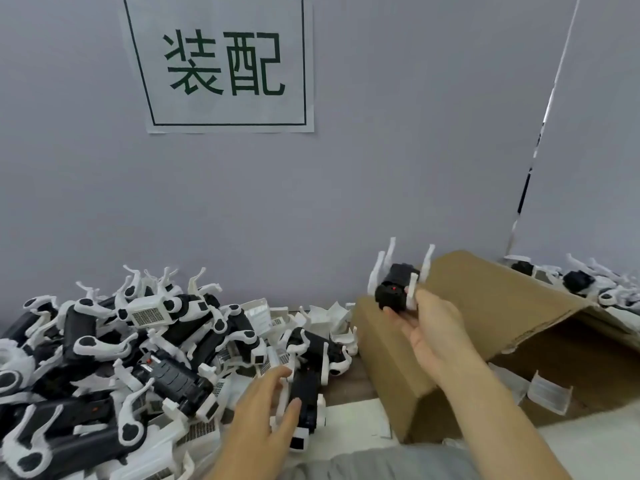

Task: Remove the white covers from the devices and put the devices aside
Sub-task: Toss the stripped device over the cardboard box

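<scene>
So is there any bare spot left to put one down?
Bare table shows between the near device and the cardboard box; the box's shaded inside looks open too. The pile on the left is crammed.

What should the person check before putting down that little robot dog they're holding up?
1. Right hand grips the held device: ok.
2. White cover off its body: cannot tell, only the black body and white legs show.
3. Cardboard box open below it: ok.
4. Pile of finished devices behind the box within reach: cannot tell.
5. Left hand on the next device: ok, fingers touch it.
</scene>
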Motion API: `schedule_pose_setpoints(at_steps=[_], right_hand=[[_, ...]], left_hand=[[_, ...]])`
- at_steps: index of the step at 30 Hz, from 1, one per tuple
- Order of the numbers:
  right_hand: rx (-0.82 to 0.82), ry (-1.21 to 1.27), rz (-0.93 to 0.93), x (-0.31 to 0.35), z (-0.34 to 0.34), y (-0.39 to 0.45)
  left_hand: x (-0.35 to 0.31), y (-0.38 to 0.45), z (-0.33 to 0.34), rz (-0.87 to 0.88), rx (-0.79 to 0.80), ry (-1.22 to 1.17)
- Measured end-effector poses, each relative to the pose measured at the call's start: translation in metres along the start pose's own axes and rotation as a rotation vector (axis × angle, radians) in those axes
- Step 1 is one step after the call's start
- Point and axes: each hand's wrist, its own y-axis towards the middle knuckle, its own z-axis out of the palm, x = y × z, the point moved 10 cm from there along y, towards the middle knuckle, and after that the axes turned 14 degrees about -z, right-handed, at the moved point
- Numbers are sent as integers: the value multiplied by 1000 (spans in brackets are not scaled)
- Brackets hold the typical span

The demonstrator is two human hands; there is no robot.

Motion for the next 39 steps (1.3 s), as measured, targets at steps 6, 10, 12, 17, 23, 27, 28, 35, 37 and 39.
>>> schedule_pose_setpoints(at_steps=[6, 10, 12, 17, 23, 27, 28, 35, 37, 39], right_hand=[[-219, 120, -217, 92, -54, 70], [-149, 60, -155, 94, -60, 77], [-105, -49, -136, 78, -54, 69], [79, -275, -201, 31, 5, 13], [372, -522, -176, -59, 52, -54], [455, -753, -204, -89, 42, -61], [474, -794, -190, -93, 38, -60], [771, -1139, -70, -132, 34, -68], [771, -1131, -69, -133, 34, -68], [758, -1079, -75, -132, 36, -67]], left_hand=[[1, 1, 2, -27, 28, -8], [3, 2, 1, -31, 23, -11], [7, 4, 2, -46, 25, -20], [16, 5, -2, -115, -21, -49], [23, 7, -13, -128, -91, -94], [26, 9, -24, -146, -136, -238], [26, 9, -25, -153, -125, -272], [23, 4, 7, -123, 81, 81], [22, 6, 1, -99, 14, 87], [20, 8, -8, -94, -47, 36]])
